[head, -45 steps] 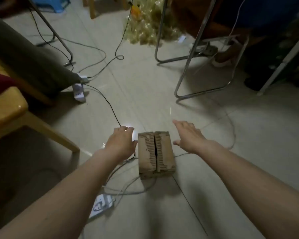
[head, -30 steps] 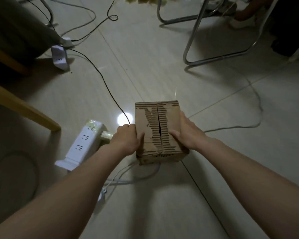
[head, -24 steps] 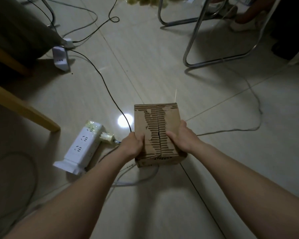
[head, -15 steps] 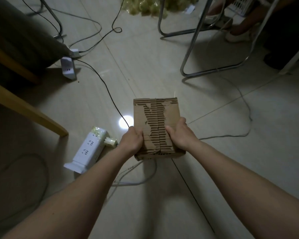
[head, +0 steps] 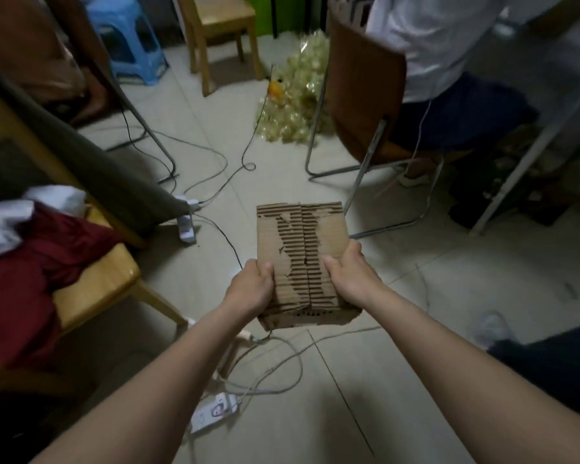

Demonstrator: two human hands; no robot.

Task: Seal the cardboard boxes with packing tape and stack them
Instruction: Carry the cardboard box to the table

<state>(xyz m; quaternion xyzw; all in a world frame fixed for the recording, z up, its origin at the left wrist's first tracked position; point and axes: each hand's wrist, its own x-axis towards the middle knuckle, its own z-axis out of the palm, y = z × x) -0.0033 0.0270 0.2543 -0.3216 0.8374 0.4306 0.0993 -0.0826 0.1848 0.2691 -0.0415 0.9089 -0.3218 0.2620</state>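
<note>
A tiled floor (head: 416,296) strewn with cables (head: 282,370) lay below, a wooden chair (head: 108,283) to the left. Above it the cardboard box (head: 302,262) was held in the air — left hand (head: 250,288) gripping its near left edge, right hand (head: 349,279) gripping the right, thumbs on top. The torn top flaps met without tape; they could spring open, and a dangling cable might snag feet near the power strip (head: 215,411).

Left hand (head: 250,285), right hand (head: 350,275), curled, gripping.
</note>
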